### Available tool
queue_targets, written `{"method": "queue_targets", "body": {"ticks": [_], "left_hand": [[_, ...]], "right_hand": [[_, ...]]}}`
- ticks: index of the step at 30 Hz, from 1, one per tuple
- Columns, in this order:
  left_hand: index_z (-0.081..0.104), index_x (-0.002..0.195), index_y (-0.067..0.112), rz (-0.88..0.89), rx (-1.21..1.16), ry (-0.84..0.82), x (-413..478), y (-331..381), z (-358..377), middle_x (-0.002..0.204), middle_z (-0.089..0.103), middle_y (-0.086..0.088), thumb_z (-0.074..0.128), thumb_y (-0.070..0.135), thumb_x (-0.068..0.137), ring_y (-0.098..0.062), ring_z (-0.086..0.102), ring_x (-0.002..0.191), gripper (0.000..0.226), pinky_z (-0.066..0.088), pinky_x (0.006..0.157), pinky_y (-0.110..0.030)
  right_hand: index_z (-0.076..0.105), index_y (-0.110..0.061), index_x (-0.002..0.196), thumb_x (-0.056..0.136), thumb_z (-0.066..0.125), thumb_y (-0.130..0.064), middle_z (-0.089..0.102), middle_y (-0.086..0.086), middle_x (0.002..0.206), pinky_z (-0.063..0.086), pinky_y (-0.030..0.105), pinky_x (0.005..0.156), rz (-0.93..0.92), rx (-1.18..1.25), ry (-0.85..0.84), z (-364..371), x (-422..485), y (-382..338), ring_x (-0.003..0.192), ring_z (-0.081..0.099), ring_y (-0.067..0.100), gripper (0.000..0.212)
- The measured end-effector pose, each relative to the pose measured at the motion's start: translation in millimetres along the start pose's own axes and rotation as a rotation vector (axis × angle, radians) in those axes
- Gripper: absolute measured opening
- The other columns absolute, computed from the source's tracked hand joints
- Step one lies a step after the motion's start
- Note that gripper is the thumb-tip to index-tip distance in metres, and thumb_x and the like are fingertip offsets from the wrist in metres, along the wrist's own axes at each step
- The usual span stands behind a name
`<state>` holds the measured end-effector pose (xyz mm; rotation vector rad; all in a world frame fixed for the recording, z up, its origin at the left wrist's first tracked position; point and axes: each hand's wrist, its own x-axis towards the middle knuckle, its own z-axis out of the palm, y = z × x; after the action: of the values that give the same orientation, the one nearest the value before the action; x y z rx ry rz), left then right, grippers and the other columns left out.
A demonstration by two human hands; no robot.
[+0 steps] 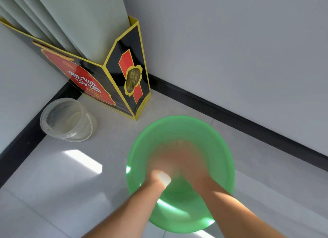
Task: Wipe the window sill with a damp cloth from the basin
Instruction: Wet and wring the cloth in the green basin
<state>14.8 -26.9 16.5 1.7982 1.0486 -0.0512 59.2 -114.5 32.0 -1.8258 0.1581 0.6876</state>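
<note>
**Hands blurred inside green basin on tiled floor**

The left hand (160,164) and right hand (192,164) are seen sunk together in the middle of a green basin (177,121), which is set on the pale tiled floor (53,188) near a room corner. Both hands are smeared by motion blur. They are pressed side by side and touching, but whether the fingers are spread, curled or closed on anything cannot be told. What lies beneath or between them is not made out. Both forearms are cut off by the lower edge of the frame, and a bright patch of sunlight is thrown across the left wrist.

Just beyond the basin's far rim, a black, red and yellow carton (124,78) is stood in the corner. The folds of a pale curtain (79,21) are tucked into its open top, and the curtain's upper part is cropped by the frame. To the left, well apart from the basin, a clear plastic bucket (67,120) is placed beside the black skirting board (230,111); its contents are hard to read. Open floor is left on both sides of the basin, bounded on the right by the grey wall (230,42).
</note>
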Motion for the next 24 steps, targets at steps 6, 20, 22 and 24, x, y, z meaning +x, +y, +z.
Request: {"method": "queue_targets", "body": {"ticks": [6, 20, 22, 24], "left_hand": [[0.067, 0.080, 0.018, 0.011, -0.047, -0.034, 4, -6, 11, 0.079, 0.070, 0.001, 0.038, 0.065, 0.079, -0.021, 0.065, 0.077, 0.056, 0.050, 0.071, -0.034], [0.051, 0.091, 0.024, -0.017, -0.293, -0.114, 11, 3, 3, 0.080, 0.064, 0.005, 0.062, 0.045, 0.092, -0.007, 0.060, 0.064, 0.024, 0.051, 0.058, -0.022], [0.053, 0.101, 0.031, -0.037, -0.395, -0.187, 12, 5, -3, 0.090, 0.066, 0.008, 0.066, 0.042, 0.091, -0.009, 0.065, 0.074, 0.019, 0.055, 0.058, -0.029], [0.057, 0.104, 0.037, -0.006, -0.384, -0.203, 7, 6, -1, 0.091, 0.067, 0.016, 0.063, 0.040, 0.093, -0.005, 0.066, 0.078, 0.013, 0.053, 0.059, -0.025]], "right_hand": [[0.067, -0.008, 0.081, 0.097, 0.054, -0.023, 0.069, 0.011, 0.074, 0.050, 0.029, 0.059, 0.040, 0.023, 0.030, 2, 4, 10, 0.062, 0.058, 0.012, 0.025], [0.060, -0.025, 0.104, 0.098, 0.055, -0.039, 0.064, -0.003, 0.090, 0.053, 0.026, 0.064, 0.077, 0.192, -0.045, -6, 8, 7, 0.072, 0.061, 0.007, 0.017], [0.063, -0.039, 0.118, 0.097, 0.057, -0.041, 0.065, -0.008, 0.110, 0.057, 0.026, 0.076, 0.073, 0.267, -0.107, -17, 11, 3, 0.093, 0.066, 0.008, 0.022], [0.065, -0.039, 0.121, 0.096, 0.060, -0.039, 0.066, -0.010, 0.117, 0.058, 0.033, 0.087, 0.062, 0.293, -0.113, -18, 14, 0, 0.104, 0.066, 0.011, 0.026]]}}
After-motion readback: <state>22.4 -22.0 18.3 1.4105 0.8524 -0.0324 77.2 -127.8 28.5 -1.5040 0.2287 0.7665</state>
